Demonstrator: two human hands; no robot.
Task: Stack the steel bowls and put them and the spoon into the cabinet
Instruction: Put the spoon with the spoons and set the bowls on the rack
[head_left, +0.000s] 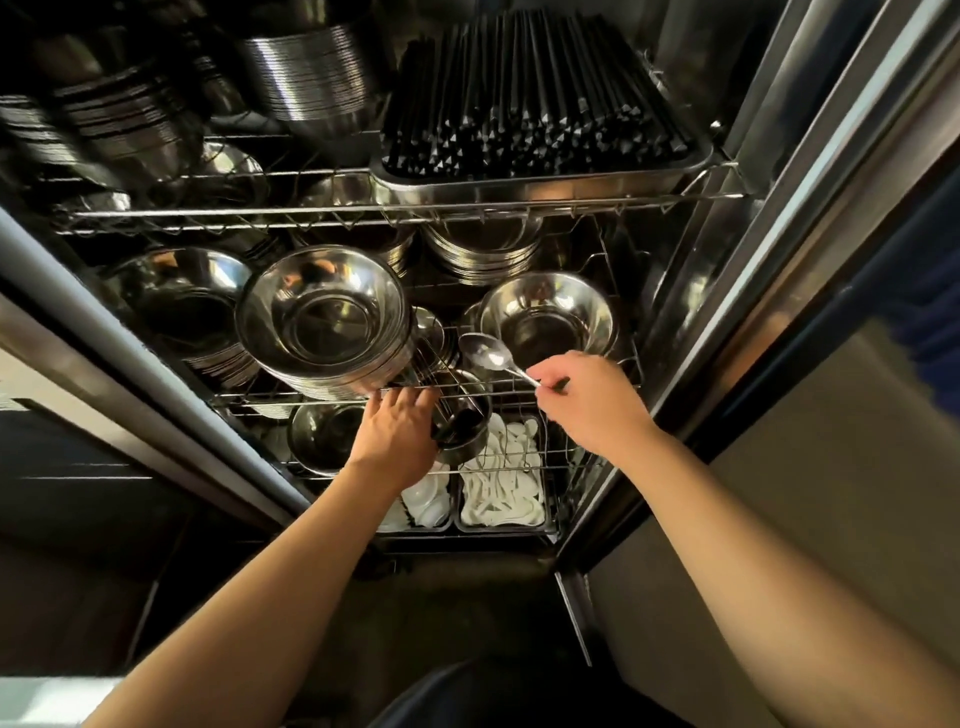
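Note:
I look into an open steel cabinet with wire shelves (519, 382). My right hand (587, 400) pinches the handle of a steel spoon (485, 353), whose bowl points left over the middle shelf, just in front of a steel bowl (545, 317). A tall stack of steel bowls (324, 322) stands on the same shelf to the left. My left hand (397, 434) grips a dark steel cup-shaped holder (462, 421) at the shelf's front edge, below the spoon; what the holder contains is unclear.
The upper shelf carries a tray of black chopsticks (535, 104) and more bowl stacks (311, 73). Trays of white spoons (501, 483) lie on the bottom shelf. The cabinet's steel door frame (810, 171) rises on the right.

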